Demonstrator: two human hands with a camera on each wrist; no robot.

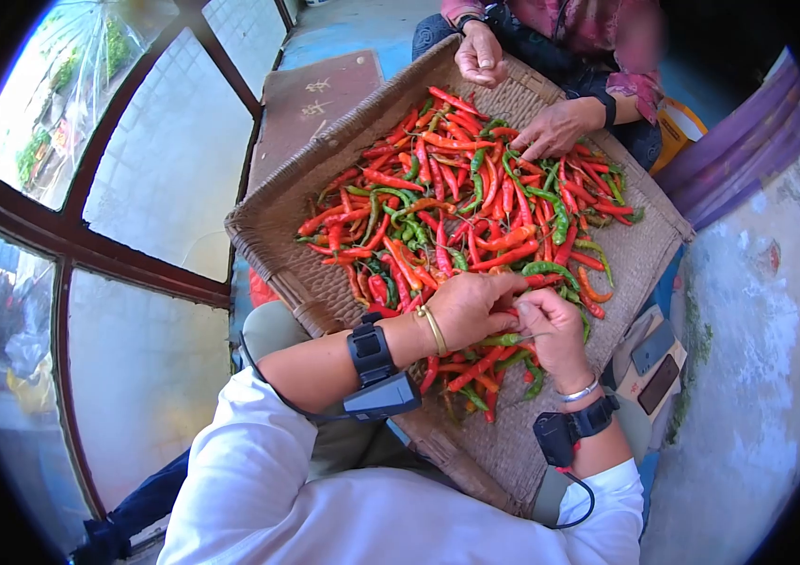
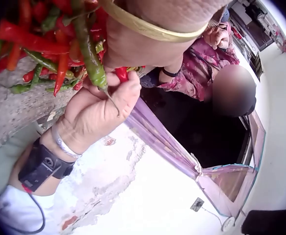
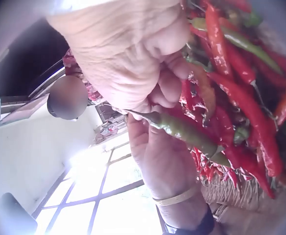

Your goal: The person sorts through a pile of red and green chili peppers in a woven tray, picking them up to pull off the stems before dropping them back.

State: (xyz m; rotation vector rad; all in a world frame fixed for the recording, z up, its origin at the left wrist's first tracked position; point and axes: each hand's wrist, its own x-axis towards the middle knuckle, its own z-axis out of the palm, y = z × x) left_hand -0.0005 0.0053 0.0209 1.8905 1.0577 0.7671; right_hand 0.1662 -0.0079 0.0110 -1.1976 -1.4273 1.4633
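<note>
My left hand (image 1: 466, 306), with a gold bangle, is over the near part of a chili pepper heap (image 1: 475, 207). My right hand (image 1: 552, 330), wearing a silver bracelet, meets it fingertip to fingertip. Between them a red chili pepper (image 2: 122, 73) shows, pinched by the right thumb and finger. A green chili pepper (image 3: 187, 132) sticks out from under my curled left fingers, its thin stem pointing toward the right hand. Much of the red pepper is hidden by the fingers.
The heap lies in a large woven tray (image 1: 645, 240) across my lap. Opposite, another person's hands (image 1: 555, 127) reach over its far side. Two phones (image 1: 654, 348) lie beside the tray at right. A framed window (image 1: 151, 179) stands at left, a wall (image 1: 758, 377) at right.
</note>
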